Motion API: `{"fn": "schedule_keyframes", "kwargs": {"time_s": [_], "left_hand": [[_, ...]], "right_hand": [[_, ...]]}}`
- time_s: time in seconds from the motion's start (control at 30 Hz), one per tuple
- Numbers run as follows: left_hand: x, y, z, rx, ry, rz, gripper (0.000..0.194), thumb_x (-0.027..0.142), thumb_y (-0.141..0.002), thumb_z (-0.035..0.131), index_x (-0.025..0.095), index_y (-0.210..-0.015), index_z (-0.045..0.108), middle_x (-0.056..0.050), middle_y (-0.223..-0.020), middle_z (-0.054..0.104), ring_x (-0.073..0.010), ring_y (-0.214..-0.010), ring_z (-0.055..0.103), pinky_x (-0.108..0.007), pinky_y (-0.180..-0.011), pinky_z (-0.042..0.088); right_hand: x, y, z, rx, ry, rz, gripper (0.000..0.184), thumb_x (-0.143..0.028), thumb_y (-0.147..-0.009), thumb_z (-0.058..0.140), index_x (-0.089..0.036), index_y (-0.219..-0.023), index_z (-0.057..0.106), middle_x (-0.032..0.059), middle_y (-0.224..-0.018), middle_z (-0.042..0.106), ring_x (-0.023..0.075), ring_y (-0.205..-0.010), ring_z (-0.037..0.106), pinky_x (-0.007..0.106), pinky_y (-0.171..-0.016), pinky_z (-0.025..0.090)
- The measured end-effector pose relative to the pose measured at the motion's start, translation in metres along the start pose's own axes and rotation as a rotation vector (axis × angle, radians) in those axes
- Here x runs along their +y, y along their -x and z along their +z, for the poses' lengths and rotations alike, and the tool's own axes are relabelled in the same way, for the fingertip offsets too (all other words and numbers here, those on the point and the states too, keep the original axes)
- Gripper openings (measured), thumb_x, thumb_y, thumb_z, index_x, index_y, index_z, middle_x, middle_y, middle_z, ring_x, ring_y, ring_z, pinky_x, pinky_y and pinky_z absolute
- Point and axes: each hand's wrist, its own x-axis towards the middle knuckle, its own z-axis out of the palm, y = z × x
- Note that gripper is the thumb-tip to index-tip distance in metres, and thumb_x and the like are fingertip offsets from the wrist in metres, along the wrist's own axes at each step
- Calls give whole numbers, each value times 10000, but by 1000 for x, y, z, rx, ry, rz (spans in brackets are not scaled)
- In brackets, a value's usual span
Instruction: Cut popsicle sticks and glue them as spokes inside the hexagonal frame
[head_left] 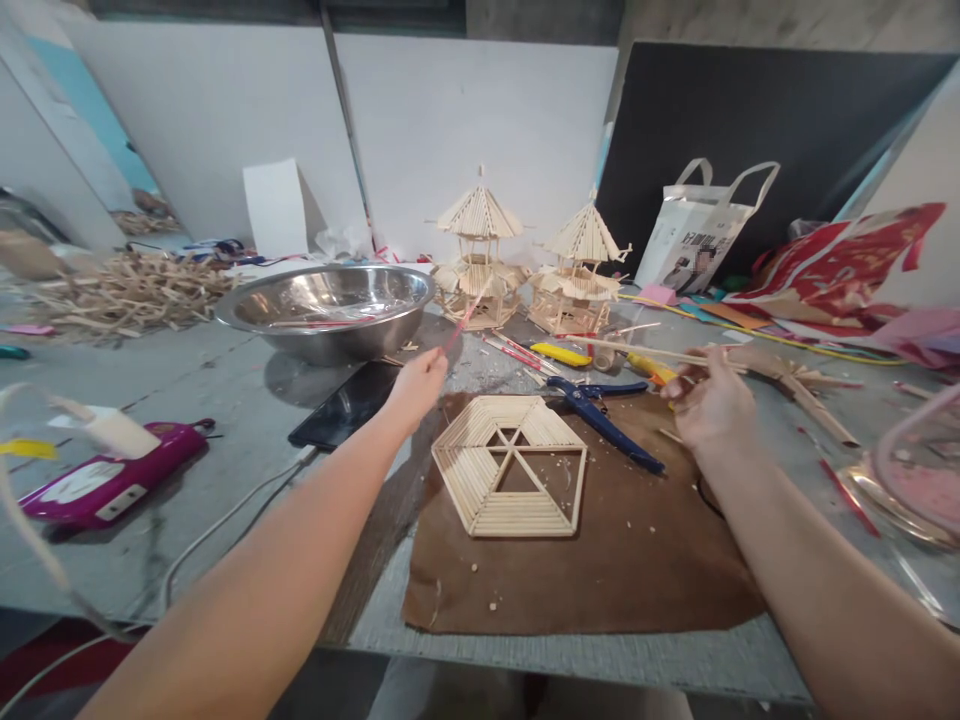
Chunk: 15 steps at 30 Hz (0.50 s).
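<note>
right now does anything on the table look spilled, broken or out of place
Small pale chips lie scattered on the brown sheet, like trimmings. The hexagonal stick panel looks lopsided: its lower-right section is open, while the bottom and left ones are mostly filled in. No liquid spill shows.

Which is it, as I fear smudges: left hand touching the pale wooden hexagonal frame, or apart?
Apart: the head view shows a clear gap between the left hand and the hexagonal frame.
</note>
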Motion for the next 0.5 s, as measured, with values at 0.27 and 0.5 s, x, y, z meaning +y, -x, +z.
{"fn": "schedule_keyframes", "kwargs": {"time_s": [0.27, 0.5], "left_hand": [[13, 15, 3, 121, -280, 413, 441, 420, -783, 315, 146, -1083, 486, -117, -1172, 397, -214, -1110, 319, -370, -937, 227], [39, 44, 5, -106, -321, 861, 413, 442, -751, 398, 162, -1034, 507, -79, -1020, 530, -171, -981, 439, -301, -853, 319]], "right_hand": [[13, 30, 21, -348, 73, 242, 258, -394, -654, 555, -169, -775, 588, -32, -563, 557, 71, -384, 486, 201, -368, 372], [17, 52, 32, -483, 54, 352, 243, -384, -677, 545, -176, -790, 599, -9, -623, 601, 83, -430, 521, 209, -424, 408]]}}
